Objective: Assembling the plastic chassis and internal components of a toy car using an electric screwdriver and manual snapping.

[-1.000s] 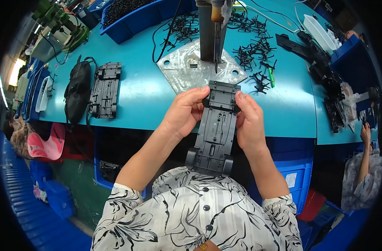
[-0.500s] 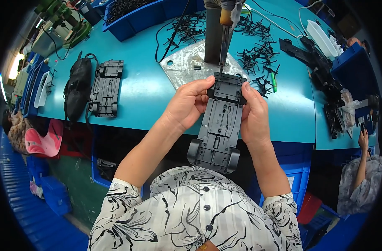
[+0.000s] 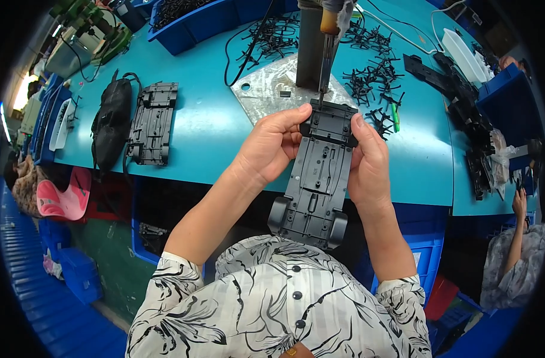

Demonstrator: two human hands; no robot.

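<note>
Both hands hold a long black moulded plastic part (image 3: 318, 173), which looks like a toy car chassis, with rounded wheel arches at its near end. My left hand (image 3: 271, 143) grips its far left edge, thumb on top and fingers curled beneath. My right hand (image 3: 369, 161) closes on the far right edge in the same way. Over the part's far end stands an upright screwdriver (image 3: 326, 59) on a metal post, its thin bit coming down at the far edge. Whether the bit touches the part I cannot tell. A metal base plate (image 3: 260, 89) lies under the post.
A similar chassis (image 3: 154, 122) and a black moulded body shell (image 3: 110, 122) lie at the left. Small black branching parts (image 3: 368, 77) are scattered beyond the plate, near a green pen-like object (image 3: 395, 117). A blue bin (image 3: 192, 33) stands behind. Another person's hand (image 3: 519, 203) shows far right.
The chassis and both hands sit slightly further right in the picture, as does the bench behind them. The grip on the part looks the same.
</note>
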